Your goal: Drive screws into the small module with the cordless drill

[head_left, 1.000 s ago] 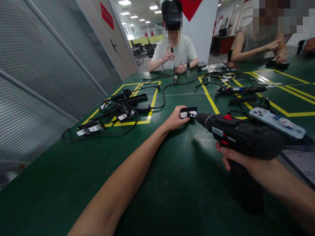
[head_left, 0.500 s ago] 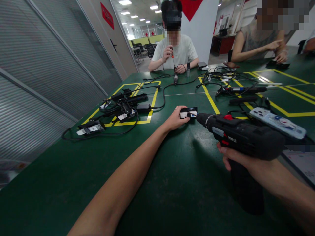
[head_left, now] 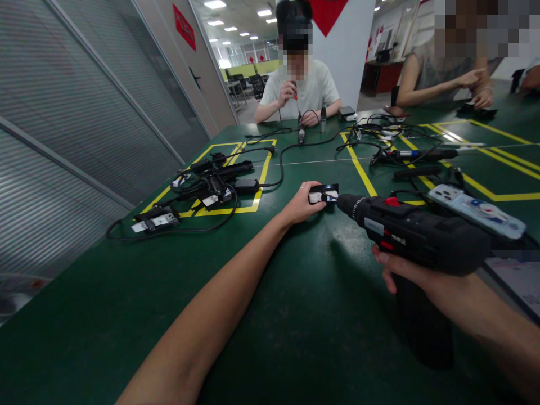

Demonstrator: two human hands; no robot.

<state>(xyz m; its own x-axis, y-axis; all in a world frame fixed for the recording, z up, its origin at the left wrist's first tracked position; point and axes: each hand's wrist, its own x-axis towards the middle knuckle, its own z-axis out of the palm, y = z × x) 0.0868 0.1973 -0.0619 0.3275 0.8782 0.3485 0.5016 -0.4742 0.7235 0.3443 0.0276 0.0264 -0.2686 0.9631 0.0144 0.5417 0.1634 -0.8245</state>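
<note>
On the green table, my left hand (head_left: 304, 203) grips the left end of a small black casing (head_left: 330, 188) with a white label on its near face. My right hand (head_left: 405, 267) is wrapped round the handle of a black and red cordless drill (head_left: 417, 225). The drill points left, and its chuck (head_left: 349, 206) is close to the casing's right end. A thin bit seems to reach across the white label; whether it touches a screw is too small to tell.
Black adapters and cables (head_left: 215, 183) lie in a taped area on the left. Right of the drill lies a phone in a patterned case (head_left: 476, 211). Beyond are cables and a black tool (head_left: 430, 154). Across the table, a person (head_left: 297, 84) holds a screwdriver; another sits farther right.
</note>
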